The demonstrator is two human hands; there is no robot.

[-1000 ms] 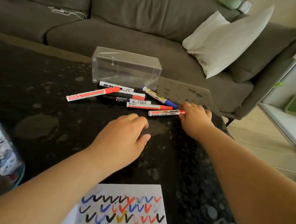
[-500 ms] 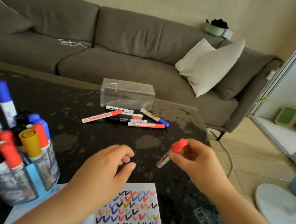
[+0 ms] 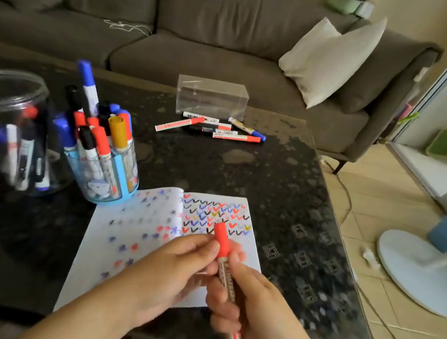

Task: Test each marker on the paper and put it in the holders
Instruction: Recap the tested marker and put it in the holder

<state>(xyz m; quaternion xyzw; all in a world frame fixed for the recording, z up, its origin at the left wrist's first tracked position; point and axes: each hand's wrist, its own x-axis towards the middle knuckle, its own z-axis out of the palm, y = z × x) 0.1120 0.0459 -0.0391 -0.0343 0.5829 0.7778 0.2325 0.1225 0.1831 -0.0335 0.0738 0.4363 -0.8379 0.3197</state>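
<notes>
Right hand (image 3: 251, 312) is wrapped round the barrel of a red marker (image 3: 225, 283), cap end pointing up and away, tail sticking out below the palm. Left hand (image 3: 175, 268) pinches the red cap (image 3: 220, 242) w/ thumb and fingertips. That 2-hand hold looks like prep to pull the cap off so the tip can be tried; cap still on.

Marker hangs just above the paper (image 3: 148, 233), an open notebook lying flat near the bench (image 3: 284, 191) front edge. Right page is already full of coloured ticks in its upper part, lower part blank, so there's room for the next mark right under the hands.

Holders stand left of the paper: blue-based holder (image 3: 108, 171) touching the page corner, packed w/ markers cap-up; clear jar (image 3: 9, 127) further left, fewer inside, more space there.

Untested markers (image 3: 213, 129) lie in a loose pile at the far side, just in front of a clear box (image 3: 211, 98), well apart from the paper. Open bench between pile and paper gives a free reach lane. Bench right edge is near the right forearm; a dropped cap could roll off to the floor.
</notes>
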